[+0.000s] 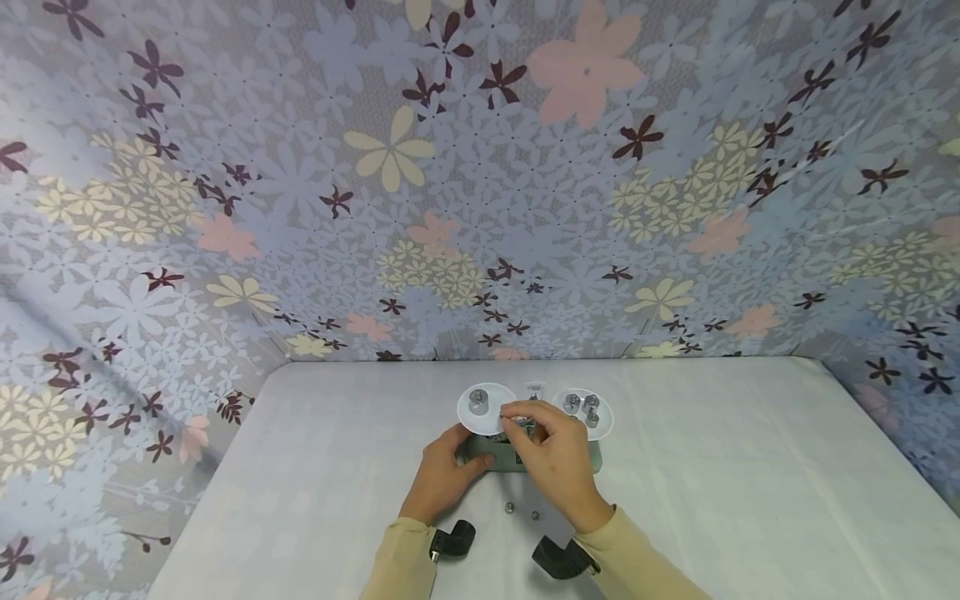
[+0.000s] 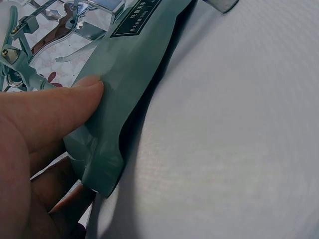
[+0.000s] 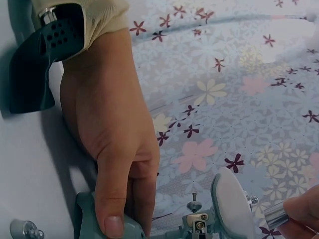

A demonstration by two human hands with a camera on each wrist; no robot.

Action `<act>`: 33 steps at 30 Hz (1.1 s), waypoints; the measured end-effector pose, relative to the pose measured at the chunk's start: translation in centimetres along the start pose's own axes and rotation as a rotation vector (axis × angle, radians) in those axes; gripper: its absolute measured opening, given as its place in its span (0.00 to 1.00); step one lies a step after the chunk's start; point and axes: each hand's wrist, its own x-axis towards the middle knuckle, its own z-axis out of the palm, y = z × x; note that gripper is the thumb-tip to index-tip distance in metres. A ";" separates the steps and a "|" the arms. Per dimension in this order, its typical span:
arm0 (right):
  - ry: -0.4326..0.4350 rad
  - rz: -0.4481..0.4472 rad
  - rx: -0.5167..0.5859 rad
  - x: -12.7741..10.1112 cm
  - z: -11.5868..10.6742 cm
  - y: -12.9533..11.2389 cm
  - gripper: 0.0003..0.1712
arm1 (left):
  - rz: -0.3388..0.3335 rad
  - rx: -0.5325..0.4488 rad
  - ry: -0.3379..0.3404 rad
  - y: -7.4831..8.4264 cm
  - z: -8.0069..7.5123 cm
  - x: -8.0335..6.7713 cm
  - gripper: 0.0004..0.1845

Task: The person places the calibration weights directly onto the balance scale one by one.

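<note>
The left grip (image 1: 442, 475) is holding one end of the scale (image 2: 129, 74), which is standing on the pale surface (image 1: 675, 517). The right grip (image 1: 557, 457) is pinching what looks like a silver weight (image 3: 275, 215), mostly hidden from above, near the left pan (image 1: 467, 421), where a big weight (image 1: 478, 403) is standing. Several others (image 1: 572, 403) are sitting on the right pan (image 1: 606, 425), and two small weights (image 1: 509, 507) are lying in front.

Head: we look forward-down, farthest; left wrist: close, on green base (image 2: 129, 74); right wrist: facing left hand (image 3: 117, 137); all share base
</note>
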 end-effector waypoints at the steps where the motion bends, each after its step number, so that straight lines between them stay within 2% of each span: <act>1: 0.003 -0.004 -0.008 0.1 0.0 0.0 0.08 | 0.001 0.000 -0.001 0.0 0.0 0.0 0.32; 9: 0.013 -0.017 -0.035 0.4 0.3 0.1 0.09 | 0.003 0.010 -0.001 -0.1 0.0 0.1 0.31; 21: 0.015 0.016 -0.084 1.0 0.7 -0.2 0.09 | -0.024 0.012 -0.014 0.0 0.0 0.1 0.32; 33: 0.031 0.022 -0.161 1.4 1.2 -0.2 0.08 | 0.009 0.002 0.000 0.1 0.0 0.1 0.32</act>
